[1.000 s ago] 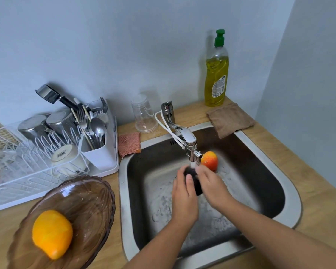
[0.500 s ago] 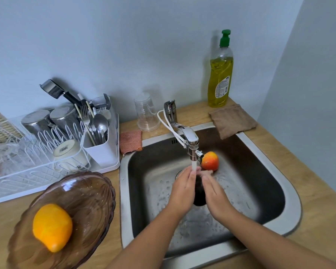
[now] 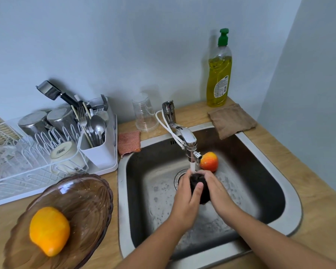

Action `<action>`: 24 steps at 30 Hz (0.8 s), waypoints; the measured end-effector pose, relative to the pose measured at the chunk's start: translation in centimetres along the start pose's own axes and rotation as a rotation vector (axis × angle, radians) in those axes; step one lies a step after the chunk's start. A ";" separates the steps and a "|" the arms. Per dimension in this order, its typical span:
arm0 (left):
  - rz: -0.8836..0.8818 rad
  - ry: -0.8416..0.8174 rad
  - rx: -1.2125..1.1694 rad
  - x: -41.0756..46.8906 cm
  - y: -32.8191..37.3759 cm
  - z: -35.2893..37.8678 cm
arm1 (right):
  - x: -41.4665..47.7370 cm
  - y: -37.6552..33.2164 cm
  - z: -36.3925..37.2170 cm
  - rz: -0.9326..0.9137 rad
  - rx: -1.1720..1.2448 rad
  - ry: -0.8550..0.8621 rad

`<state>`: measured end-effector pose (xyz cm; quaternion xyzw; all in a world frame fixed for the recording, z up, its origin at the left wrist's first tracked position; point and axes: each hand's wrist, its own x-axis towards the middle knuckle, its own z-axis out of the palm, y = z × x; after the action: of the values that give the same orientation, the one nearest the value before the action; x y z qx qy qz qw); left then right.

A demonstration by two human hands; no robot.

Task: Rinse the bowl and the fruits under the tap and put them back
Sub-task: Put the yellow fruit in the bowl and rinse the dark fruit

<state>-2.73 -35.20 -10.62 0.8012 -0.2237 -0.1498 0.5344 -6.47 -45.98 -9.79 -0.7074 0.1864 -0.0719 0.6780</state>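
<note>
A dark, rough-skinned fruit (image 3: 198,180) sits between both palms under the running tap (image 3: 190,144), above the steel sink (image 3: 291,199). My left hand (image 3: 186,200) wraps its left side, thumb across the front. My right hand (image 3: 217,191) presses its right side. Behind the spout, on the sink floor, lies a red-and-yellow apple (image 3: 209,162). A brown glass bowl (image 3: 81,193) stands on the counter at lower left with an orange fruit (image 3: 49,230) in it.
A white dish rack (image 3: 37,171) with steel cups, a mug and a cutlery holder fills the left counter. A clear plastic cup (image 3: 145,113), an orange scrub pad (image 3: 128,141), a brown cloth (image 3: 231,120) and a green dish soap bottle (image 3: 219,74) line the back edge.
My hands have kept turning the dark fruit under the water; my left thumb now lies across its front and more of the fruit shows.
</note>
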 end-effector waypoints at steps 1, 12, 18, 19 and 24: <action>-0.050 0.055 -0.112 0.3 0.2 0.1 | -0.2 0.3 0.0 -0.087 -0.081 -0.033; -0.069 -0.034 0.018 -2.0 1.2 2.6 | 1.6 -0.5 -0.2 -0.010 -0.107 0.252; -0.037 -0.038 0.032 -0.7 0.5 0.4 | 2.0 -1.7 -1.2 0.426 0.078 0.062; -0.022 -0.030 0.069 -0.4 0.6 0.0 | 2.0 -2.1 -1.2 0.428 0.051 0.041; -0.096 0.184 0.101 1.2 0.5 -0.5 | 0.8 -2.5 0.1 0.090 -0.139 -0.026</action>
<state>-1.59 -35.61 -9.95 0.8472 -0.1422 -0.0898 0.5039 -5.27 -46.10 -7.50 -0.7444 0.2139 -0.0190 0.6322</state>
